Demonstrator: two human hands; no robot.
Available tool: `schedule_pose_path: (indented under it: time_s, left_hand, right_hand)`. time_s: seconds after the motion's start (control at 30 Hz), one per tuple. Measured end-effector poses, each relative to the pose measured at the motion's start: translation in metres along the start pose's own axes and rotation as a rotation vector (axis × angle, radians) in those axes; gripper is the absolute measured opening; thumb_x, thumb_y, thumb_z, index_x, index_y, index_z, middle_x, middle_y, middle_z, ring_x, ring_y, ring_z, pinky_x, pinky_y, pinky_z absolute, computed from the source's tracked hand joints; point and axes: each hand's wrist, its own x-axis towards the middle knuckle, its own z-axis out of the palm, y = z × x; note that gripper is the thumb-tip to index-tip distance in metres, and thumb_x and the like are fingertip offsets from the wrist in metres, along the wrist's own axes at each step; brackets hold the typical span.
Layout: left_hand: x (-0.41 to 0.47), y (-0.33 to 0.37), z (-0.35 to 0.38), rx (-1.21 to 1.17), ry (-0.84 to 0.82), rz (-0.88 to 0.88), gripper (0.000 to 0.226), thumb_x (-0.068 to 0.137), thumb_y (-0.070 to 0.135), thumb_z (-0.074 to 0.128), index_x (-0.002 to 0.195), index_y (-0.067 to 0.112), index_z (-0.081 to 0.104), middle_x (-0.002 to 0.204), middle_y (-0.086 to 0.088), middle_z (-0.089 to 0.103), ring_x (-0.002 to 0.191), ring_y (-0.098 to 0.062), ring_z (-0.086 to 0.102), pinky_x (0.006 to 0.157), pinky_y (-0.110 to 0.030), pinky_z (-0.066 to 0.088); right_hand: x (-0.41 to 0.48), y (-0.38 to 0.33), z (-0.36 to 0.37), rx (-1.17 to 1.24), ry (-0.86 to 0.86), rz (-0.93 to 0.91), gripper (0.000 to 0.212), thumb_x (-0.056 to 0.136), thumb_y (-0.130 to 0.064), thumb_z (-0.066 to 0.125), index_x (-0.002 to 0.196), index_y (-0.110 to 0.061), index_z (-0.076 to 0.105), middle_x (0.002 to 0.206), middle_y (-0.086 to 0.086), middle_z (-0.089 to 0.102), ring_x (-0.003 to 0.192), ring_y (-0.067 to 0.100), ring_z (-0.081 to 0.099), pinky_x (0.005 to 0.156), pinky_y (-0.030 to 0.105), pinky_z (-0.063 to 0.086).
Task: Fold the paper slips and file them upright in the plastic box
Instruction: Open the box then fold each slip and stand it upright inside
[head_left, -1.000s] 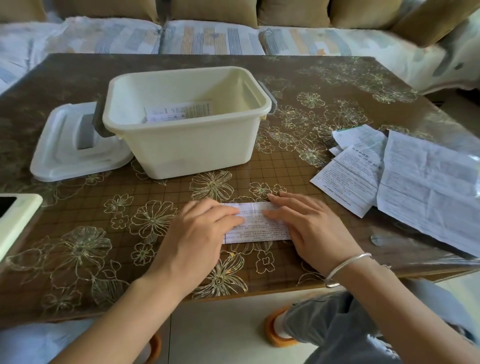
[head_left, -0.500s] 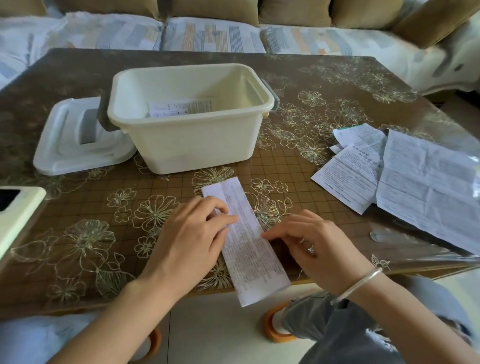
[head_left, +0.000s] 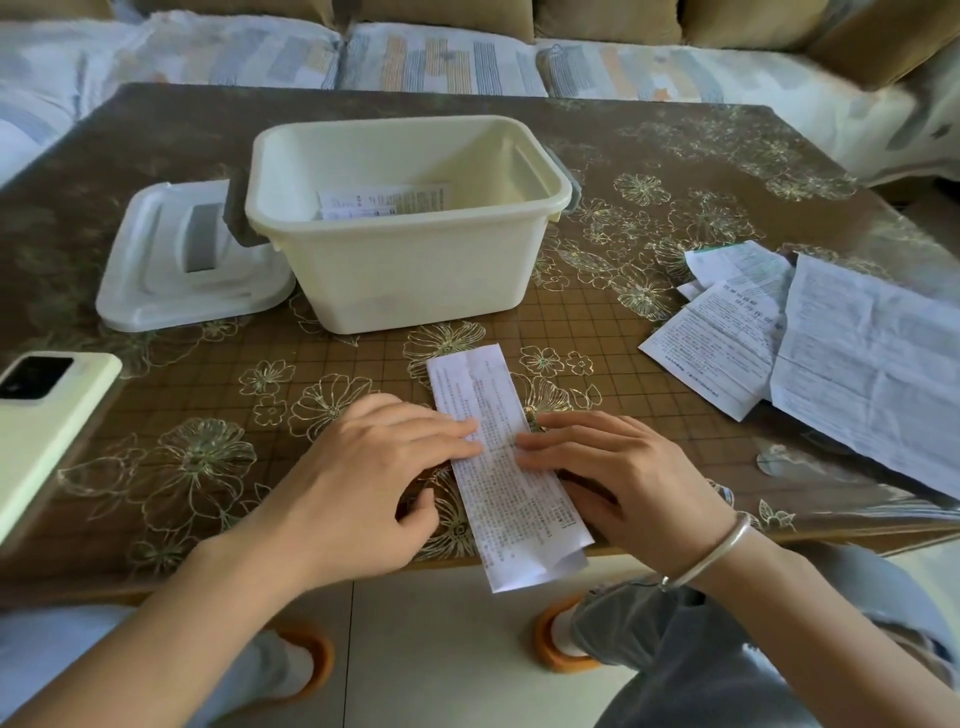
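Note:
A long narrow printed paper slip (head_left: 483, 395) lies lengthwise on the table, its near end hanging over the front edge. My left hand (head_left: 363, 473) presses its fingertips flat on the slip's left side at mid-length. My right hand (head_left: 618, 467) presses straight fingers on its right side, opposite. Behind stands the cream plastic box (head_left: 415, 270), open, with a folded slip (head_left: 384, 200) standing against its inner wall. More unfolded paper sheets (head_left: 857, 348) lie in a loose pile at the right.
The box's white lid (head_left: 176, 260) lies flat to the left of the box. A pale phone (head_left: 41, 415) rests at the table's left edge. A sofa runs behind the table. My knees and orange-soled shoes show below the front edge.
The slip was short and crosswise under both hands a second ago; it now lies long and lengthwise, and both hands have flattened onto its middle.

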Motion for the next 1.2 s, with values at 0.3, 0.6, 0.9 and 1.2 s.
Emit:
schedule_pose_path:
  time_s: [0.3, 0.6, 0.9, 1.2]
  left_hand:
    - [-0.004, 0.011, 0.009, 0.012, 0.063, 0.001, 0.056, 0.074, 0.063, 0.053, 0.109, 0.025, 0.074, 0.126, 0.007, 0.065, 0.119, -0.005, 0.059, 0.103, -0.034, 0.037]
    - [0.004, 0.016, 0.03, -0.122, 0.401, -0.217, 0.038, 0.09, 0.045, 0.051, 0.08, 0.017, 0.075, 0.087, 0.011, 0.072, 0.078, -0.008, 0.062, 0.074, -0.033, 0.047]
    - [0.016, 0.016, 0.038, -0.219, 0.425, -0.355, 0.044, 0.082, 0.02, 0.074, 0.121, 0.016, 0.055, 0.103, 0.007, 0.064, 0.088, -0.01, 0.06, 0.078, -0.026, 0.052]
    - [0.015, 0.018, 0.041, -0.156, 0.508, -0.31, 0.086, 0.08, 0.021, 0.071, 0.153, 0.011, 0.026, 0.157, -0.009, 0.021, 0.13, -0.015, 0.044, 0.11, -0.009, 0.026]
  right_hand:
    - [0.0, -0.007, 0.003, 0.11, 0.08, 0.086, 0.028, 0.087, -0.028, 0.051, 0.104, -0.025, 0.074, 0.112, -0.016, 0.069, 0.116, 0.009, 0.059, 0.088, 0.041, 0.053]
    - [0.002, -0.024, 0.004, 0.197, 0.164, 0.293, 0.035, 0.084, -0.034, 0.055, 0.117, -0.024, 0.061, 0.092, -0.034, 0.054, 0.091, 0.006, 0.058, 0.074, 0.028, 0.052]
    - [0.034, -0.03, 0.025, 0.112, 0.29, 0.483, 0.036, 0.081, -0.03, 0.071, 0.115, -0.026, 0.059, 0.069, -0.013, 0.061, 0.078, 0.014, 0.053, 0.07, 0.033, 0.044]
    - [0.03, -0.028, 0.028, -0.009, 0.316, 0.45, 0.051, 0.073, -0.027, 0.079, 0.117, -0.019, 0.054, 0.1, -0.005, 0.056, 0.087, 0.015, 0.053, 0.073, 0.025, 0.043]
